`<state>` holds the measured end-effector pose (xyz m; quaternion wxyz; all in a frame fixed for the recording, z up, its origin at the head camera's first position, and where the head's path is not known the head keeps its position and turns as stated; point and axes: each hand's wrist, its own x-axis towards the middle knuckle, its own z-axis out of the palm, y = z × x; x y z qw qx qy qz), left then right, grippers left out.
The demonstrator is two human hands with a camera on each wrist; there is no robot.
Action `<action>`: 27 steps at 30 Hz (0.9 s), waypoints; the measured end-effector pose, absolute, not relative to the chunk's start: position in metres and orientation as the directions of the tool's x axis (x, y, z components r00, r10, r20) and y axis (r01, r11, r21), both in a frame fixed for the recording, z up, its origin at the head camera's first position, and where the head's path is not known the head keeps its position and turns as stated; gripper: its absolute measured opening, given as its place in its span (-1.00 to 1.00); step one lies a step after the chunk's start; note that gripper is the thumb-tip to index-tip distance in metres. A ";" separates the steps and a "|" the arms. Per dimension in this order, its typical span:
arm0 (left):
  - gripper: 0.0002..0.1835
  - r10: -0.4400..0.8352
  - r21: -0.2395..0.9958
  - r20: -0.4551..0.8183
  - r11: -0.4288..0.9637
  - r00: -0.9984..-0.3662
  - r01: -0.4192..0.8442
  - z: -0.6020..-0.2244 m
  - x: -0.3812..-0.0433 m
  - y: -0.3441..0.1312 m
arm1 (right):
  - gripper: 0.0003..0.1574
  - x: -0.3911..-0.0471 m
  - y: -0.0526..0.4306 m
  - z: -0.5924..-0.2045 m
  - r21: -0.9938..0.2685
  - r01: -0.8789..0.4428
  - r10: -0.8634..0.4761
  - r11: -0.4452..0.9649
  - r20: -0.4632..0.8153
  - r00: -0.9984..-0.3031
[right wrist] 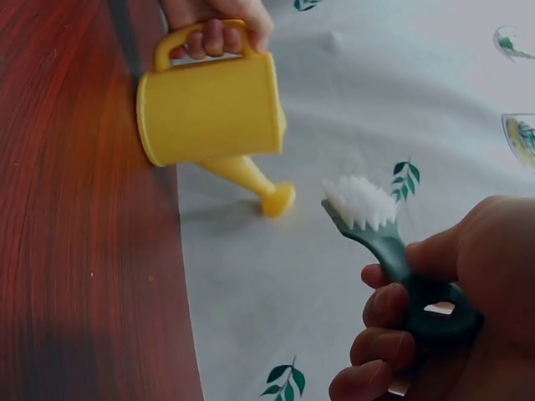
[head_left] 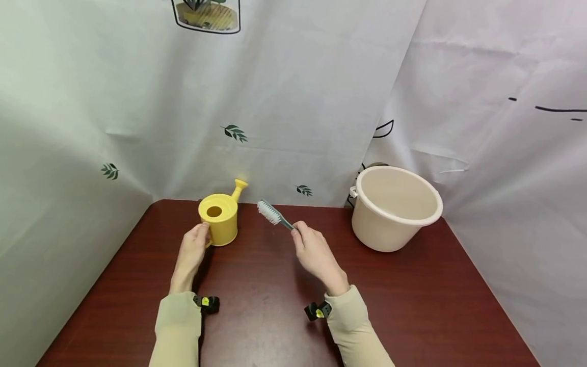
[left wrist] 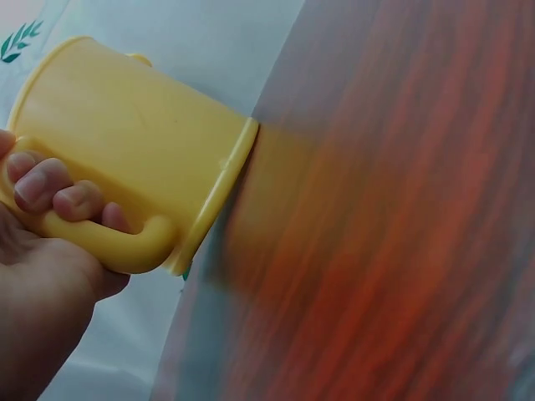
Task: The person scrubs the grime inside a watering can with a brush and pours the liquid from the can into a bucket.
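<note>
Left hand [head_left: 192, 248] — curled round handle [left wrist: 138, 251] of yellow watering can [head_left: 224, 228]; right hand [head_left: 318, 252] — gripping white-bristled brush [right wrist: 386, 249].

Smooth plastic watering can [head_left: 224, 228]; bristly brush [head_left: 270, 212]

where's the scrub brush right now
Near the middle of the head view, the scrub brush is held in the right hand, between the yellow watering can on the left and the cream bucket on the right.
</note>
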<state>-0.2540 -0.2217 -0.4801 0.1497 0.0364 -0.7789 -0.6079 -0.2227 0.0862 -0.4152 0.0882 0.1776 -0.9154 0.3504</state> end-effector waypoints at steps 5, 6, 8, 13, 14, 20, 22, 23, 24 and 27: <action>-0.53 -0.195 0.960 0.182 0.246 -0.964 0.132 -0.470 -0.251 -0.214 | -0.85 -0.226 0.079 -0.411 -0.576 -0.432 -0.315 0.694 0.297 -0.902; -0.54 -0.192 0.958 0.185 0.254 -0.964 0.134 -0.469 -0.251 -0.213 | -0.84 -0.228 0.077 -0.410 -0.560 -0.447 -0.328 0.698 0.304 -0.894; -0.54 -0.191 0.953 0.190 0.271 -0.963 0.135 -0.469 -0.251 -0.211 | -0.83 -0.230 0.074 -0.406 -0.519 -0.479 -0.354 0.708 0.326 -0.877; -0.53 -0.195 0.935 0.217 0.322 -0.956 0.147 -0.474 -0.255 -0.208 | -0.84 -0.239 0.069 -0.395 -0.412 -0.553 -0.404 0.724 0.396 -0.824; -0.53 -0.196 0.930 0.229 0.334 -0.953 0.155 -0.475 -0.256 -0.207 | -0.84 -0.240 0.068 -0.393 -0.395 -0.563 -0.413 0.726 0.405 -0.816; -0.53 -0.195 0.884 0.290 0.429 -0.937 0.185 -0.476 -0.256 -0.203 | -0.78 -0.247 0.059 -0.382 -0.326 -0.608 -0.472 0.724 0.409 -0.781; -0.54 -0.190 0.875 0.298 0.447 -0.936 0.187 -0.475 -0.256 -0.201 | -0.76 -0.249 0.056 -0.380 -0.296 -0.618 -0.490 0.728 0.407 -0.771; -0.54 -0.185 0.873 0.299 0.450 -0.936 0.189 -0.475 -0.255 -0.200 | -0.75 -0.249 0.054 -0.380 -0.277 -0.621 -0.496 0.733 0.408 -0.767; -0.54 -0.182 0.871 0.299 0.452 -0.937 0.190 -0.474 -0.255 -0.199 | -0.75 -0.250 0.053 -0.379 -0.262 -0.624 -0.501 0.737 0.409 -0.763; -0.54 -0.166 0.868 0.297 0.457 -0.940 0.193 -0.474 -0.256 -0.196 | -0.77 -0.251 0.049 -0.377 -0.223 -0.621 -0.508 0.752 0.404 -0.761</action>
